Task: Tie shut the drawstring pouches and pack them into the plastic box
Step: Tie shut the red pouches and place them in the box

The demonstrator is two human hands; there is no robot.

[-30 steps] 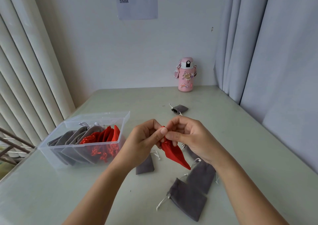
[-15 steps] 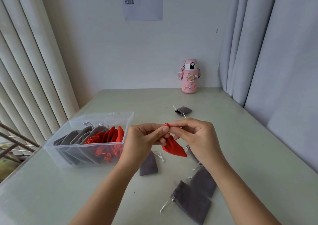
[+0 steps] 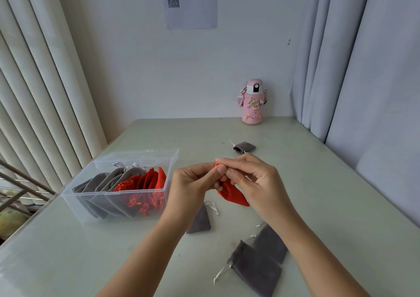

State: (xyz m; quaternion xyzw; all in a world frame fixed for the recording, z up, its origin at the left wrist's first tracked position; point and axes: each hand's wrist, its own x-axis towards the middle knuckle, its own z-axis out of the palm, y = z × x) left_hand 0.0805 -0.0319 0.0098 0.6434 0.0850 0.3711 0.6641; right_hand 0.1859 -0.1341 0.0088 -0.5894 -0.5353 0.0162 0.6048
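- Held above the pale green surface (image 3: 318,194): small red fabric drawstring pouch (image 3: 233,196), neck pinched by left hand (image 3: 193,183) and right hand (image 3: 254,181), fingertips meeting.
- At nine o'clock of the hands: clear plastic box (image 3: 145,156) holding grey and red pouches (image 3: 136,187).

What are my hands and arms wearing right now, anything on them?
Nothing shows: the left hand and right hand have no gloves, rings or watch, and both forearms are sleeveless down to the frame's edge. Nails look short, unpainted.

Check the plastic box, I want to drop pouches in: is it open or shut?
Open: the plastic box has nothing over its top; grey pouches and red pouches stand inside.
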